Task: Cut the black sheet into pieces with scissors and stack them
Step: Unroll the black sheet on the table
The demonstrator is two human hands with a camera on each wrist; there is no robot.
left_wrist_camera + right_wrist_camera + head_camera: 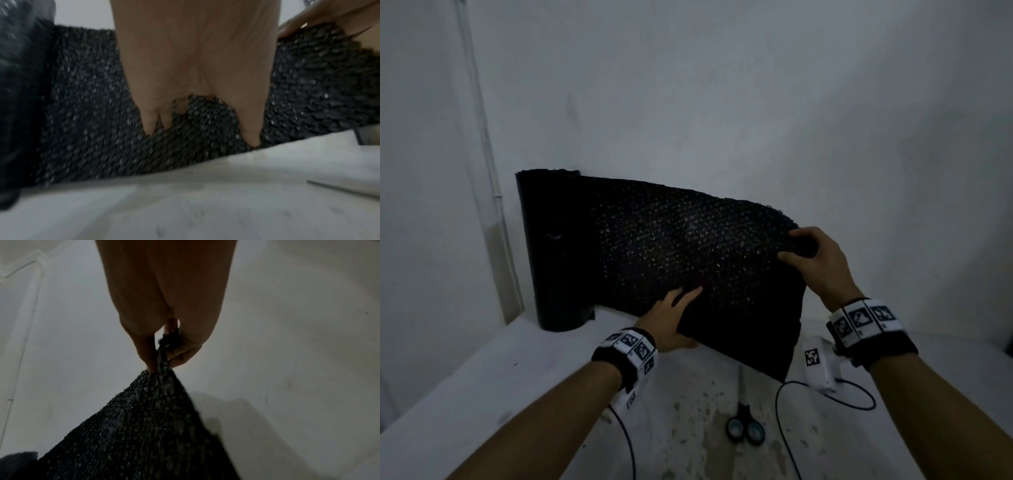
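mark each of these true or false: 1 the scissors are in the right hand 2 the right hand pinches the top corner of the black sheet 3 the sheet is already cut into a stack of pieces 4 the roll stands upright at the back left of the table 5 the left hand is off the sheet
1. False. The scissors lie on the table, below the sheet, in neither hand.
2. True. The right hand has thumb and fingers closed in a grip on the upper right corner of the black sheet.
3. False. The sheet is one uncut length still joined to the roll; no stack of pieces shows.
4. True.
5. False. The left hand holds the sheet's lower edge, fingers spread on its front.
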